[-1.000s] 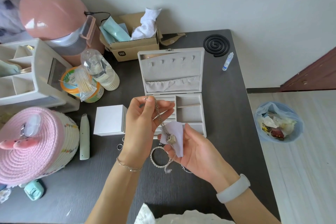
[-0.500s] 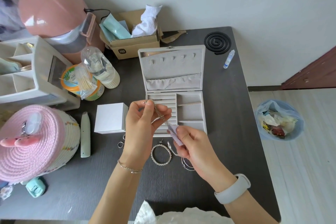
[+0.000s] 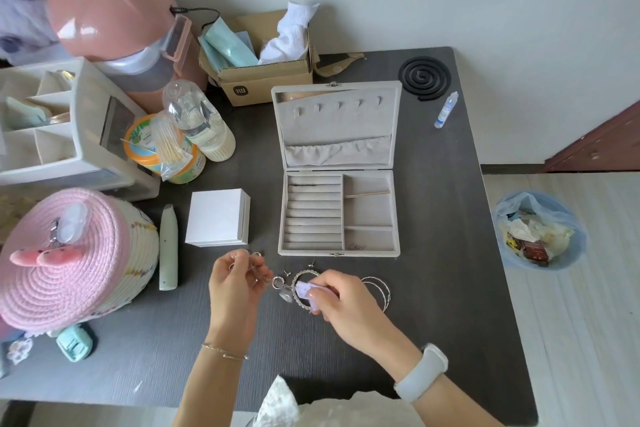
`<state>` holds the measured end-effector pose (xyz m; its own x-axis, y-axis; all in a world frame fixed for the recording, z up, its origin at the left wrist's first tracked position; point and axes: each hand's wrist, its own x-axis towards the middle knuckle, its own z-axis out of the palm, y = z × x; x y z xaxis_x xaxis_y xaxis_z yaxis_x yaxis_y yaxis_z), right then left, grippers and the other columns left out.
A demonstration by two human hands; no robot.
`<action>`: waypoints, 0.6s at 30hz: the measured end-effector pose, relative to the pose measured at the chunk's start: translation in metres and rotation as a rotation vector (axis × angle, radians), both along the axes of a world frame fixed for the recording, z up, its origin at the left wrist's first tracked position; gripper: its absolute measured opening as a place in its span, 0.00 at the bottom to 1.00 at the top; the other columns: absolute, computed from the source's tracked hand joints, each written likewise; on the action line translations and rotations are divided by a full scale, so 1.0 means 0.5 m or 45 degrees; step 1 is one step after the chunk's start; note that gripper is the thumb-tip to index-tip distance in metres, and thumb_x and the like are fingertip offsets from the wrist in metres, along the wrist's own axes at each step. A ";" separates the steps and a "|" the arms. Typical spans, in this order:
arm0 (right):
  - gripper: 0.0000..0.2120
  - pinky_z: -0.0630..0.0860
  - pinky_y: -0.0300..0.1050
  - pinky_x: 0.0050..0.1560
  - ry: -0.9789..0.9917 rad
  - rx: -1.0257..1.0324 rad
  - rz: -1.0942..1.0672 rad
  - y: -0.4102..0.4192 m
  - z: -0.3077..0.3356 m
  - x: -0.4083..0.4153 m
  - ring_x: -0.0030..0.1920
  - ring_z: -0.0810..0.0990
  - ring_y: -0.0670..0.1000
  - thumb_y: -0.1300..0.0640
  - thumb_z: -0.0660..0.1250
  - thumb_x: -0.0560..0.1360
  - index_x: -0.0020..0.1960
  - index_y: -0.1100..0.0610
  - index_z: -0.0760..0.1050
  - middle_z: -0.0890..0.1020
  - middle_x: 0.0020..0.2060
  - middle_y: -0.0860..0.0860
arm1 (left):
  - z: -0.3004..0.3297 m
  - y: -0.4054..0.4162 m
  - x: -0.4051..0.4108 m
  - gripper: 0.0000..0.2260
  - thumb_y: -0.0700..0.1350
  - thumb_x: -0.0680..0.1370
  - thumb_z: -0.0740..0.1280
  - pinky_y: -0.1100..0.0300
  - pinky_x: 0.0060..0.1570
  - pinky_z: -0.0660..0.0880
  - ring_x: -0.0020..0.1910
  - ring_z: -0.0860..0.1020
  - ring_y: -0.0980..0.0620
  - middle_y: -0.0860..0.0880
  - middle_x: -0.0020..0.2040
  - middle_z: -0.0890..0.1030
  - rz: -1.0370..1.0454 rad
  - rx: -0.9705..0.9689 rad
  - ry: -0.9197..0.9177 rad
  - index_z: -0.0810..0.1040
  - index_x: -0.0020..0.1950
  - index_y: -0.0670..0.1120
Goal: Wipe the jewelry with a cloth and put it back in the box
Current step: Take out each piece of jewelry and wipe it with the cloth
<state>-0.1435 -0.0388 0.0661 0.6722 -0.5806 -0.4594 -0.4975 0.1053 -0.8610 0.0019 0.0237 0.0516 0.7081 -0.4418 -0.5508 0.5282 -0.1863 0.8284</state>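
My left hand point(image 3: 235, 284) pinches the thin silver chain necklace point(image 3: 261, 272); its round pendant point(image 3: 284, 295) hangs just above the dark table point(image 3: 433, 288). At three o'clock my right hand point(image 3: 341, 305) grips the folded lilac cloth point(image 3: 306, 289) over the rhinestone hoop point(image 3: 300, 282). At twelve o'clock lies the open grey velvet jewelry box point(image 3: 337, 177). Risk: chain snagging the hoop, dragging it.

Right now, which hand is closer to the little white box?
The left hand. It holds the chain just in front of the white box. The right hand, pinching the cloth, is farther off to the right.
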 end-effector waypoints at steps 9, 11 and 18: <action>0.11 0.69 0.37 0.48 -0.281 -0.442 0.059 0.011 0.028 0.059 0.46 0.76 0.47 0.58 0.61 0.73 0.52 0.54 0.80 0.83 0.45 0.53 | -0.044 0.036 -0.044 0.16 0.61 0.68 0.67 0.75 0.32 0.73 0.32 0.78 0.67 0.64 0.28 0.79 -0.463 0.005 0.489 0.74 0.36 0.49; 0.11 0.72 0.41 0.50 -0.263 -0.471 0.041 0.001 0.028 0.056 0.47 0.77 0.50 0.59 0.61 0.74 0.52 0.54 0.79 0.83 0.46 0.53 | -0.053 0.038 -0.058 0.10 0.47 0.62 0.78 0.67 0.34 0.77 0.34 0.81 0.61 0.56 0.32 0.83 -0.551 -0.090 0.456 0.80 0.36 0.46; 0.10 0.73 0.41 0.46 -0.198 -0.389 0.192 -0.030 0.009 0.003 0.45 0.80 0.50 0.59 0.60 0.76 0.55 0.57 0.77 0.83 0.48 0.52 | -0.068 0.023 -0.040 0.16 0.39 0.56 0.80 0.53 0.39 0.80 0.41 0.83 0.46 0.44 0.41 0.83 -0.089 -0.398 0.872 0.79 0.39 0.41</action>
<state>-0.1421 -0.0539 0.0707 0.8088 -0.5641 -0.1660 -0.3484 -0.2324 -0.9081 -0.0183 0.0350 0.0176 0.2171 -0.6809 -0.6995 0.9395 -0.0487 0.3390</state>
